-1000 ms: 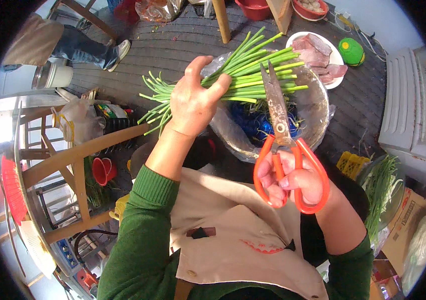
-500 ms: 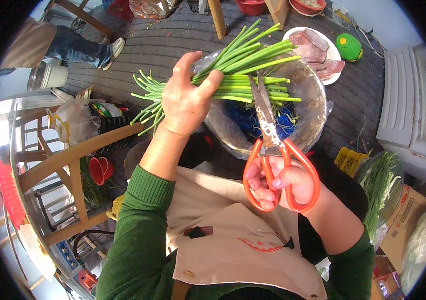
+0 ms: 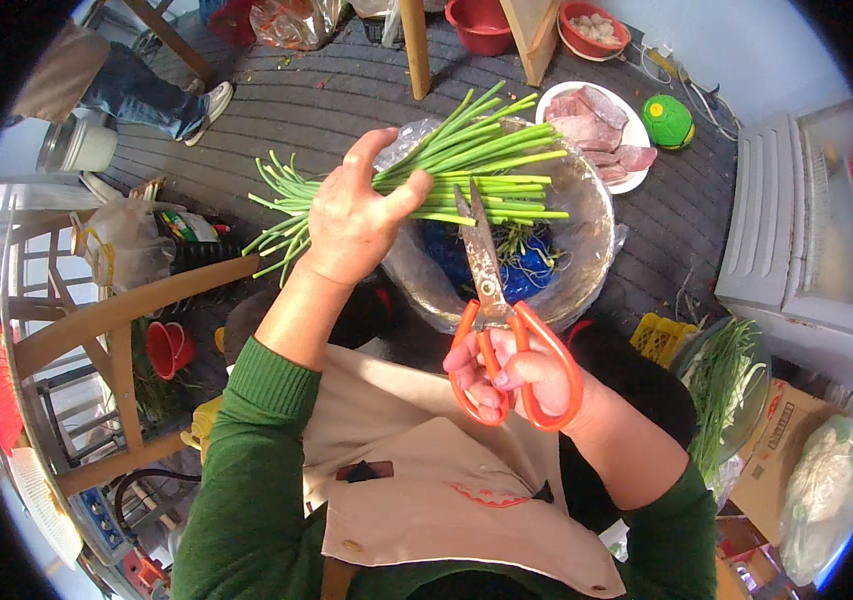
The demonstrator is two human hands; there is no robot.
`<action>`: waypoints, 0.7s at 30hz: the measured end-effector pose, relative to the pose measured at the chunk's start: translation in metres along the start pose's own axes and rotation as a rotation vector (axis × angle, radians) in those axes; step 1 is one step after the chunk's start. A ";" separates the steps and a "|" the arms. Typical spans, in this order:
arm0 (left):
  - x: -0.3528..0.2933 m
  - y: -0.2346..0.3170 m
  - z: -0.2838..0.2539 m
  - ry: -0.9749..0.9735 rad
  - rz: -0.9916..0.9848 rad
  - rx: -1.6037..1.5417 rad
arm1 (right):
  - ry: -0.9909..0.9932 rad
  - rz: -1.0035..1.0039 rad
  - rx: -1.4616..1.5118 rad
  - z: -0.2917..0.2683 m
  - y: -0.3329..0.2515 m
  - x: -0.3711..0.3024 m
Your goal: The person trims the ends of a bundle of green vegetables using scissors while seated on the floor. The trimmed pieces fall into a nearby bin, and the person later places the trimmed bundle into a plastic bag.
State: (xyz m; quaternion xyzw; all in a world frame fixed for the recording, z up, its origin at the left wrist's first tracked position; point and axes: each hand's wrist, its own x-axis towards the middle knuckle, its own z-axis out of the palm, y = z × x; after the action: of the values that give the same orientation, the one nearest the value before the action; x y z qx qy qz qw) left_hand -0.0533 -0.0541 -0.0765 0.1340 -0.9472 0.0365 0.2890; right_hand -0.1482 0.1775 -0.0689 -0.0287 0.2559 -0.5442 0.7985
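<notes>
My left hand point(image 3: 359, 228) is closed around a bunch of long, slender green stems point(image 3: 472, 158), held sideways over a round bin point(image 3: 595, 235) lined with clear plastic. Thin tips fan out to the left of the fist; thicker cut ends point right. With my right hand point(image 3: 537, 375) I grip scissors point(image 3: 487, 275) by their large orange-red handles, fingers and thumb through the loops. The worn blades point away from me and are slightly apart, tips against the lower stems. Stringy green scraps point(image 3: 537, 255) and something blue lie inside the bin.
Beyond the bin stand a white plate of raw meat pieces point(image 3: 587, 130) and a green ball-like object point(image 3: 668, 122). More green stalks point(image 3: 719, 385) lie in a bowl at right, near a cardboard box point(image 3: 777, 455). A wooden chair point(image 3: 137, 310) is at left; a person's leg point(image 3: 152, 100) shows far left.
The whole view has shifted, so most things appear lower and further left. Relative to the stems, the scissors have moved slightly left. Both hands keep their hold.
</notes>
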 end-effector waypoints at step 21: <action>-0.002 -0.005 0.005 0.083 0.116 0.057 | -0.090 0.029 0.283 0.007 -0.008 -0.005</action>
State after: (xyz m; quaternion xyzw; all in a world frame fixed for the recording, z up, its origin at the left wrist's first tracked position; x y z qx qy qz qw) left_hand -0.0529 -0.0596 -0.0812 0.0852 -0.9392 0.0856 0.3215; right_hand -0.1528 0.1768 -0.0583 0.0634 0.1411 -0.5614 0.8129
